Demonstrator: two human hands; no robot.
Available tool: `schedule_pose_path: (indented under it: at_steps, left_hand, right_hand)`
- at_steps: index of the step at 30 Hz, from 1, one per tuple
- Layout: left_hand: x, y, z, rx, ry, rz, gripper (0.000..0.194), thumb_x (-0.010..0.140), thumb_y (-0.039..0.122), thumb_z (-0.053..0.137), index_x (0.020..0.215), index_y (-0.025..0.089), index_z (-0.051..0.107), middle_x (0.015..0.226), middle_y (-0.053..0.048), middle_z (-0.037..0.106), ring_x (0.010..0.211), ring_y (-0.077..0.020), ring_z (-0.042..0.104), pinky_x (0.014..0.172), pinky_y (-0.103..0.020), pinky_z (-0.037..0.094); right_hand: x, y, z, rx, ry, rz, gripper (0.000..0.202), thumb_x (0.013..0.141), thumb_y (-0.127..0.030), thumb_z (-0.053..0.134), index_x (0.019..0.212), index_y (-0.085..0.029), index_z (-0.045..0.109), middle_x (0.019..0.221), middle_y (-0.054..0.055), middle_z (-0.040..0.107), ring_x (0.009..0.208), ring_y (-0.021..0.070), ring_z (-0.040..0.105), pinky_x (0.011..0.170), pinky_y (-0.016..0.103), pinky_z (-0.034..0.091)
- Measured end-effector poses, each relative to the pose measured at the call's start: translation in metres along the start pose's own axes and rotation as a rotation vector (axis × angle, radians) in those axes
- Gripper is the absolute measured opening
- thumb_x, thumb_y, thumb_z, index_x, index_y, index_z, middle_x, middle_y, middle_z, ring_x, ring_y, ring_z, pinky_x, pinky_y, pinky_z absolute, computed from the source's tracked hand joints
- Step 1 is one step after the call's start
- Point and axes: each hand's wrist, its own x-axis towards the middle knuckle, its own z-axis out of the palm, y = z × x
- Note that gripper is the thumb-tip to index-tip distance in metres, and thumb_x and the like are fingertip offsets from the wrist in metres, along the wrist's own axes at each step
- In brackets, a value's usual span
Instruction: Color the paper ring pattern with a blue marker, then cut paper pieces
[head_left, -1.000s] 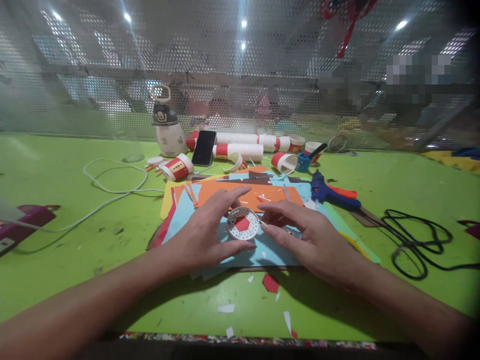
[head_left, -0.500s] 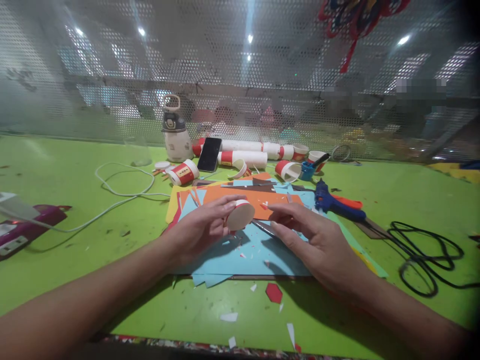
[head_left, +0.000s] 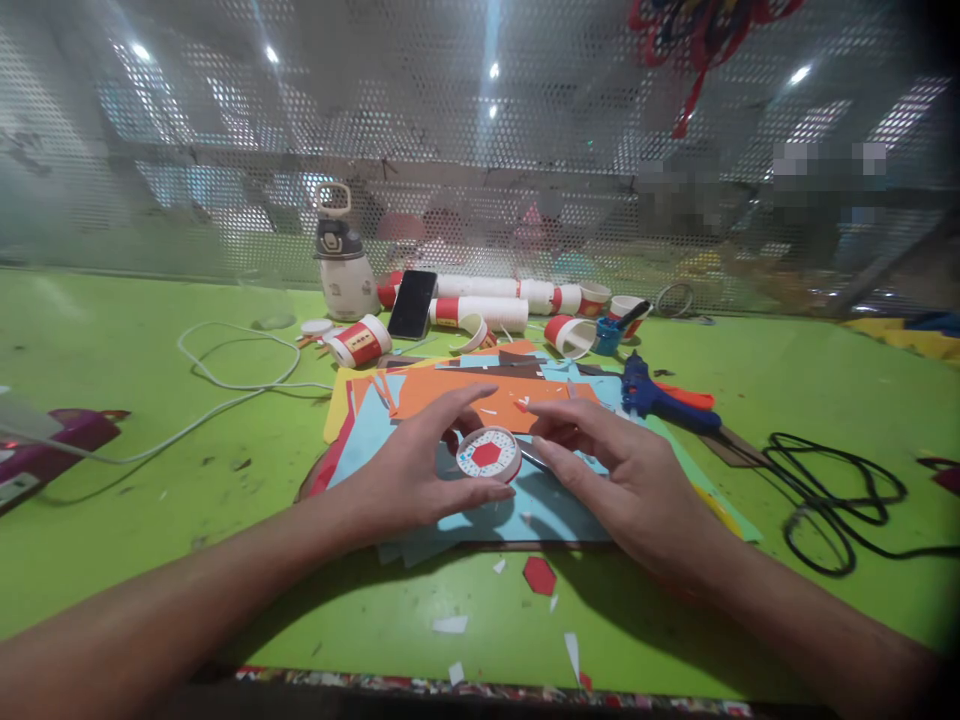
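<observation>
My left hand point(head_left: 420, 465) curves around a short, round paper-cup base point(head_left: 489, 456), thumb along its near edge and other fingers at its far left side. The base faces up, with a white rim and a red hexagon surrounded by white and blue bits inside. To its right, my right hand point(head_left: 615, 460) has thumb and forefinger apart with nothing visible between them; its other fingers are partly hidden. A slim metal tool point(head_left: 536, 457), kind unclear, lies near the right thumb. Beneath both hands are blue paper point(head_left: 480, 525) and orange paper point(head_left: 517, 385).
Behind stand a bottle point(head_left: 346, 270) and a propped phone point(head_left: 412, 304), with stacked paper cups point(head_left: 480, 313) and a cut cup point(head_left: 360, 341). At right lies a blue glue gun point(head_left: 660, 398) with a black cord point(head_left: 832, 490). A red hexagon point(head_left: 539, 575) lies in front.
The cup base has turned from showing its plain side to showing the red hexagon, and sits slightly lower. My left hand has turned, its thumb now in front. The right hand barely moved.
</observation>
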Motion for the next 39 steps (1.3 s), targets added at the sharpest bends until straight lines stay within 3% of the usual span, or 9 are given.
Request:
schedule_pose_path:
  at_steps: [5,10,14,21,25,32,39]
  left_hand:
    - [-0.001,-0.001,0.0,-0.024,-0.011,0.077,0.08,0.075,0.044,0.078,0.142,0.026,0.038,0.109,-0.006,0.058,0.098,-0.0222,0.058,0.09,-0.041,0.05]
    - [0.0,-0.004,0.002,-0.017,-0.007,0.206,0.081,0.075,0.047,0.079,0.142,0.029,0.038,0.113,-0.007,0.059,0.099,-0.0224,0.058,0.086,-0.038,0.05]
    - [-0.001,-0.006,0.002,0.058,0.015,0.261,0.082,0.075,0.044,0.08,0.143,0.029,0.036,0.113,-0.007,0.059,0.096,-0.0227,0.057,0.085,-0.041,0.049]
    - [-0.002,-0.003,0.002,0.16,0.015,0.331,0.079,0.078,0.042,0.078,0.143,0.028,0.035,0.106,-0.005,0.057,0.088,-0.0189,0.054,0.081,-0.035,0.048]
    - [-0.003,-0.002,0.002,0.154,-0.001,0.319,0.078,0.08,0.041,0.076,0.144,0.028,0.034,0.108,-0.005,0.058,0.091,-0.0196,0.056,0.083,-0.035,0.048]
    - [-0.007,0.007,-0.004,0.051,-0.078,0.243,0.071,0.086,0.029,0.067,0.147,0.026,0.031,0.13,-0.011,0.057,0.116,-0.027,0.056,0.098,-0.044,0.045]
    - [0.0,0.007,-0.006,-0.236,-0.123,0.129,0.071,0.084,0.03,0.071,0.145,0.024,0.036,0.126,-0.012,0.061,0.115,-0.0275,0.059,0.096,-0.043,0.047]
  right_hand:
    - [0.0,-0.002,0.001,0.018,-0.041,0.017,0.026,0.091,-0.03,0.058,0.115,-0.021,0.063,0.095,0.005,0.07,0.083,0.0169,0.066,0.076,0.033,0.055]
    - [0.001,-0.009,0.001,0.255,-0.199,0.235,0.03,0.092,-0.033,0.057,0.119,-0.018,0.061,0.097,0.005,0.07,0.082,0.0137,0.066,0.07,0.026,0.055]
    - [0.002,-0.012,0.004,0.46,-0.219,0.354,0.029,0.091,-0.031,0.059,0.116,-0.016,0.06,0.081,0.0,0.067,0.073,0.0109,0.065,0.066,0.022,0.054]
    - [0.001,-0.01,0.009,0.524,-0.222,0.394,0.023,0.09,-0.03,0.061,0.107,-0.015,0.065,0.064,-0.004,0.063,0.06,0.009,0.061,0.061,0.022,0.053]
    - [0.0,-0.008,0.011,0.615,-0.188,0.474,0.027,0.087,-0.031,0.063,0.109,-0.014,0.064,0.062,-0.004,0.062,0.056,0.0093,0.061,0.058,0.023,0.053]
    - [0.003,-0.003,0.012,0.781,-0.169,0.587,0.029,0.086,-0.028,0.065,0.109,-0.011,0.063,0.077,0.003,0.068,0.056,0.0092,0.06,0.056,0.024,0.054]
    - [0.007,-0.005,0.006,0.806,-0.146,0.673,0.038,0.087,-0.018,0.063,0.123,-0.012,0.055,0.06,-0.001,0.064,0.048,0.0106,0.058,0.048,0.024,0.055]
